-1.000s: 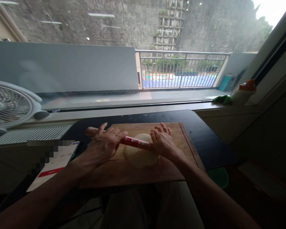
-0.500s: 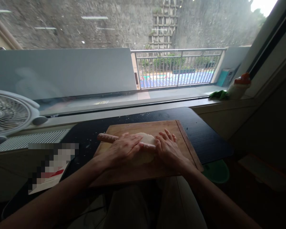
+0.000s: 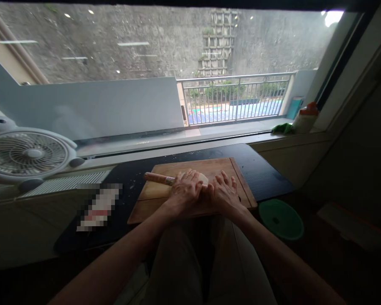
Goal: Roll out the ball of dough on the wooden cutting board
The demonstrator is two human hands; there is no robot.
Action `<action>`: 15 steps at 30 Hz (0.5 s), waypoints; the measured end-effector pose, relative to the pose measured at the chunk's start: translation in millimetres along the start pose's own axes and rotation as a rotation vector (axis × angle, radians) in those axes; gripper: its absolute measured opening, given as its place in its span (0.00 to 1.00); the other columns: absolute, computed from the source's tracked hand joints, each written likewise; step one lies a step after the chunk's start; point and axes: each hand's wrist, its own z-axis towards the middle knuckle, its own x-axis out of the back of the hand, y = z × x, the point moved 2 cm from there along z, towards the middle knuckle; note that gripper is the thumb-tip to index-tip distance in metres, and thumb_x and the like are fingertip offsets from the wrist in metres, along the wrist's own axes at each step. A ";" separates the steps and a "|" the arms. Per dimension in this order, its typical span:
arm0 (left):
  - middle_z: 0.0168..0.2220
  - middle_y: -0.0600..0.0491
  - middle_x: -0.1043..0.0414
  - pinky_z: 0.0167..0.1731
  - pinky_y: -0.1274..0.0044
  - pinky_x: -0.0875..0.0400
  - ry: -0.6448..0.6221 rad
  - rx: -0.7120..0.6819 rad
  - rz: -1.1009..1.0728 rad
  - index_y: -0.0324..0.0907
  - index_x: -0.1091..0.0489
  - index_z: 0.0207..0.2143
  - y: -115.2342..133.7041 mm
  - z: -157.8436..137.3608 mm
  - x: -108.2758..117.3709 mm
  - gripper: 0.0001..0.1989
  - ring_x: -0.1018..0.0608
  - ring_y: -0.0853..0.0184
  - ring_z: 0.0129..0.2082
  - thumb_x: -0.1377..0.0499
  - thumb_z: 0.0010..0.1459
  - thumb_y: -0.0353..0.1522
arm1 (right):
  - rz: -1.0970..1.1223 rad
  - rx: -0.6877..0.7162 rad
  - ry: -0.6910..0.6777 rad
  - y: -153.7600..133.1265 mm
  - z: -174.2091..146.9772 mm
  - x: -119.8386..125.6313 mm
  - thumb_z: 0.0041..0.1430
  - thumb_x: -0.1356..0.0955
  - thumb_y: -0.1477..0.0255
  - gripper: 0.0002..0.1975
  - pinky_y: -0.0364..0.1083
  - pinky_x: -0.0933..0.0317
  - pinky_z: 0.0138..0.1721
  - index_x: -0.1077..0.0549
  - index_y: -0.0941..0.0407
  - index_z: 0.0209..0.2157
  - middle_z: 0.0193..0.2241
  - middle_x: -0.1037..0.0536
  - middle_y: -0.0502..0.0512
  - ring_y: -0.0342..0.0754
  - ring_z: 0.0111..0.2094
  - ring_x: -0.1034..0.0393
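Note:
A wooden rolling pin [image 3: 157, 178] lies slantwise over pale dough [image 3: 203, 178] on a wooden cutting board [image 3: 221, 165]. My left hand [image 3: 186, 187] is wrapped over the pin near its middle, the fingers close together. My right hand [image 3: 224, 191] bears on the pin's right part, its thumb side against the wood and its other fingers reaching forward, somewhat apart. The pin's left end sticks out bare past my left hand. Most of the dough is hidden beneath my hands and the pin.
The board rests on a black table [image 3: 263, 171] below a window. A grey-white fan [image 3: 34, 153] stands at the left, near a blurred-out packet [image 3: 101, 207]. On the sill are a green cloth [image 3: 282, 128] and an orange-topped bottle [image 3: 305, 118]. A green basin [image 3: 281, 218] sits low at right.
My left hand is now closer to my right hand, and more of the pin's left end shows. Less dough is visible. The view has shifted, showing more of the fan and basin.

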 end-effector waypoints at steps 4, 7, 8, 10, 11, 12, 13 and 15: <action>0.50 0.46 0.31 0.54 0.60 0.51 -0.104 0.095 -0.005 0.43 0.30 0.42 1.7 41.7 -1.0 0.16 0.36 0.56 0.55 0.56 0.62 0.35 | -0.020 -0.074 -0.103 11.6 27.1 10.1 0.65 0.48 0.65 0.21 0.65 0.64 0.56 0.30 0.56 0.48 0.56 0.36 0.64 0.60 0.63 0.61; 0.42 0.45 0.27 0.49 0.59 0.45 -0.144 0.113 -0.008 0.43 0.28 0.34 3.6 69.3 2.7 0.12 0.33 0.54 0.50 0.52 0.59 0.34 | -0.045 -0.057 -0.131 18.0 41.4 18.0 0.64 0.45 0.67 0.19 0.67 0.61 0.54 0.29 0.57 0.47 0.52 0.33 0.68 0.63 0.62 0.58; 0.41 0.45 0.27 0.48 0.59 0.44 -0.141 0.109 -0.007 0.43 0.28 0.32 3.8 70.0 4.0 0.12 0.32 0.54 0.49 0.51 0.58 0.34 | -0.043 -0.037 -0.117 18.2 41.0 17.6 0.64 0.45 0.67 0.19 0.67 0.61 0.54 0.29 0.57 0.46 0.53 0.33 0.68 0.63 0.62 0.58; 0.40 0.45 0.27 0.48 0.60 0.44 -0.110 0.082 -0.013 0.42 0.29 0.31 3.6 57.0 5.3 0.12 0.32 0.54 0.48 0.51 0.59 0.34 | -0.021 -0.017 -0.059 16.9 32.4 11.4 0.65 0.47 0.68 0.20 0.65 0.64 0.56 0.30 0.58 0.47 0.55 0.36 0.68 0.61 0.62 0.59; 0.41 0.46 0.27 0.49 0.61 0.44 -0.081 0.050 -0.022 0.42 0.29 0.32 3.5 45.0 5.1 0.13 0.32 0.54 0.49 0.52 0.59 0.35 | -0.007 -0.015 -0.023 15.5 25.5 6.5 0.65 0.48 0.67 0.22 0.64 0.65 0.57 0.31 0.59 0.49 0.57 0.38 0.67 0.59 0.63 0.60; 0.42 0.46 0.27 0.50 0.61 0.45 -0.041 0.012 -0.036 0.42 0.29 0.35 3.4 31.6 4.6 0.14 0.32 0.55 0.50 0.53 0.60 0.35 | 0.006 -0.014 0.016 14.0 18.0 1.4 0.65 0.49 0.66 0.23 0.62 0.67 0.58 0.33 0.60 0.52 0.58 0.41 0.66 0.58 0.63 0.61; 0.44 0.47 0.28 0.52 0.62 0.46 0.000 -0.026 -0.051 0.43 0.30 0.38 3.3 18.4 3.9 0.15 0.33 0.56 0.51 0.54 0.61 0.35 | 0.015 -0.011 0.050 12.4 10.8 -3.2 0.66 0.49 0.65 0.24 0.61 0.69 0.59 0.36 0.62 0.54 0.59 0.42 0.66 0.56 0.63 0.63; 0.49 0.47 0.30 0.55 0.64 0.49 0.070 -0.073 -0.071 0.43 0.33 0.46 2.3 0.6 2.1 0.17 0.34 0.59 0.54 0.57 0.62 0.35 | 0.024 0.004 0.090 10.2 1.4 -8.6 0.66 0.50 0.64 0.26 0.59 0.70 0.60 0.40 0.63 0.57 0.60 0.44 0.65 0.54 0.64 0.65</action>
